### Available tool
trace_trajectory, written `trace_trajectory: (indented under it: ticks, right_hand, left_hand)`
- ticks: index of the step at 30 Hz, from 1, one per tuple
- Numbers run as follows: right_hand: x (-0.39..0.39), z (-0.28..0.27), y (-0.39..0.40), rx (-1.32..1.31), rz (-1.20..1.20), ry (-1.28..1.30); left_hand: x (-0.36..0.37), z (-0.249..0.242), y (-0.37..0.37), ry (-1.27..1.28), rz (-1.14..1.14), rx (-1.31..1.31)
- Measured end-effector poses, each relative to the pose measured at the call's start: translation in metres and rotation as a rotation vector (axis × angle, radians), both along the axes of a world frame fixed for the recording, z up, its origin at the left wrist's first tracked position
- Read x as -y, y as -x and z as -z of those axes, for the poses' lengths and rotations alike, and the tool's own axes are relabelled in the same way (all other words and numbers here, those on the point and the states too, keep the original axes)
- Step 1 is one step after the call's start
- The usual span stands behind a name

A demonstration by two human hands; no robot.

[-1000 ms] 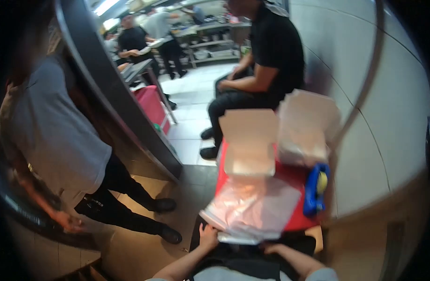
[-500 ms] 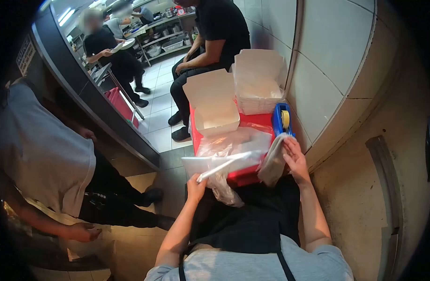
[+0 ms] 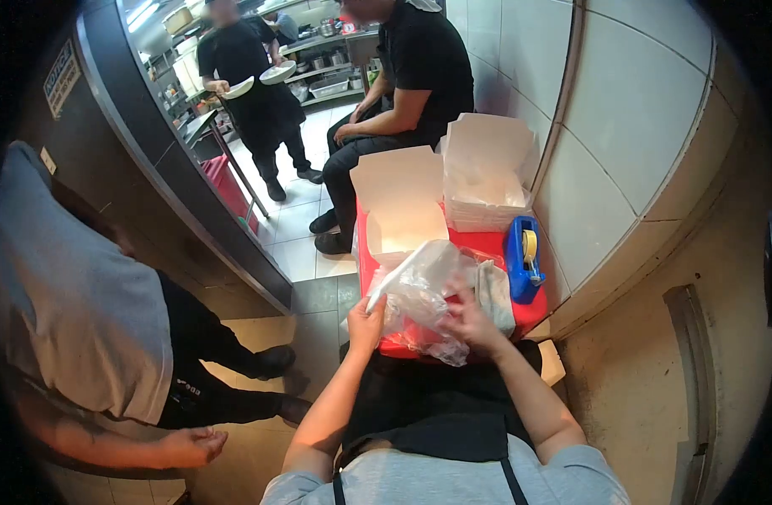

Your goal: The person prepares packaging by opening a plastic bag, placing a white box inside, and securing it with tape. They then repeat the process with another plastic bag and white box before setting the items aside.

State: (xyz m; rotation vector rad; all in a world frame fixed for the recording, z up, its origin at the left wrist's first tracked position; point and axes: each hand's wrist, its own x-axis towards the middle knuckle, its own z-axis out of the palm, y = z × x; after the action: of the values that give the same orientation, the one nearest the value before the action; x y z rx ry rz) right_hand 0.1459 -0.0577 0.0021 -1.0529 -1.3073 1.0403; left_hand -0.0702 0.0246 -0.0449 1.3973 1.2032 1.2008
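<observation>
My left hand (image 3: pixel 366 324) pinches the lower end of a thin, white, flat piece (image 3: pixel 389 284), whose exact kind I cannot make out. Crumpled clear plastic (image 3: pixel 415 299) lies around and behind it. My right hand (image 3: pixel 476 326), smeared a little by motion, has its fingers apart over the right side of that plastic. To its right, a greyish cloth (image 3: pixel 495 296) rests on the red surface (image 3: pixel 533 316). Beyond my hands stands a white carton (image 3: pixel 405 231) with its lid raised.
A stack of white cartons (image 3: pixel 487 217) stands by the tiled wall (image 3: pixel 609 143), with a blue tape dispenser (image 3: pixel 525 273) in front. One person (image 3: pixel 419 76) sits beyond the red surface. Another (image 3: pixel 251 76) carries plates in the kitchen; a third (image 3: pixel 91 311) stands at left.
My right hand has left the cloth and moved left to the plastic. The white piece in my left hand has tilted more upright. The person with plates has turned and come nearer.
</observation>
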Motion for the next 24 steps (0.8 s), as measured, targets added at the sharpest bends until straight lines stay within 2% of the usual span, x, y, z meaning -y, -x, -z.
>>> trace_trajectory:
  ticks: [2,3,5,6,7,8,10,11,12,14,15,16,17,18,20,21,22,23,24]
  right_hand:
    - [0.0,0.001,0.012,0.448,0.031,-0.17]
    - [-0.001,0.004,0.008,0.338,0.068,-0.125]
    - [-0.007,0.01,-0.008,0.12,0.138,-0.047]
    - [-0.008,0.005,-0.023,0.099,0.226,0.017]
    - [-0.012,0.011,-0.045,-0.143,0.313,0.059]
    - [-0.017,0.017,-0.066,-0.391,0.41,0.071]
    - [-0.017,-0.019,-0.093,-0.235,0.582,-0.109]
    - [-0.023,-0.032,-0.098,0.078,0.682,-0.285]
    - [-0.03,-0.039,-0.101,0.396,0.773,-0.459]
    - [-0.047,-0.041,-0.091,0.373,0.556,-0.286]
    - [-0.056,-0.037,-0.089,0.361,0.447,-0.194]
    - [-0.084,0.006,-0.105,0.961,0.446,-0.405]
    - [-0.086,0.014,-0.101,1.15,0.355,-0.108]
    - [-0.088,0.021,-0.095,1.32,0.255,0.191]
    - [-0.094,0.053,-0.106,1.147,0.16,0.264]
    - [-0.099,0.065,-0.108,1.061,0.104,0.28]
    - [-0.092,0.056,-0.104,1.041,0.165,0.143]
    - [-0.072,0.03,-0.097,1.013,0.22,0.009]
    - [-0.055,0.002,-0.091,1.006,0.234,0.017]
  left_hand:
    - [-0.001,0.011,-0.009,-0.079,0.018,-0.005]
    - [0.005,-0.002,-0.013,-0.145,-0.002,-0.06]
    - [0.013,-0.029,-0.006,-0.009,0.002,-0.157]
    - [0.015,-0.034,0.002,0.062,0.001,-0.208]
    - [0.009,-0.018,0.012,0.056,-0.004,-0.194]
    - [0.01,-0.019,0.018,-0.076,-0.011,-0.27]
    - [0.014,-0.031,0.028,-0.345,-0.031,-0.424]
    - [0.022,-0.041,0.031,-0.27,0.026,-0.414]
    - [0.026,-0.042,0.033,-0.358,0.133,-0.424]
    - [0.039,-0.039,0.037,-0.524,0.355,-0.441]
    - [0.052,-0.043,0.037,-0.498,0.467,-0.559]
    - [0.066,-0.046,0.037,-0.467,0.58,-0.675]
    - [0.075,-0.044,0.038,-0.406,0.714,-0.791]
    - [0.078,-0.018,0.046,-0.344,0.857,-0.845]
    - [0.1,0.012,0.054,-0.246,0.907,-1.216]
    - [0.098,0.007,0.053,-0.127,0.966,-1.225]
    - [0.096,0.001,0.05,-0.001,1.013,-1.226]
    - [0.09,0.005,0.047,-0.143,0.969,-1.093]
    - [0.07,0.024,0.036,-0.33,0.987,-0.99]
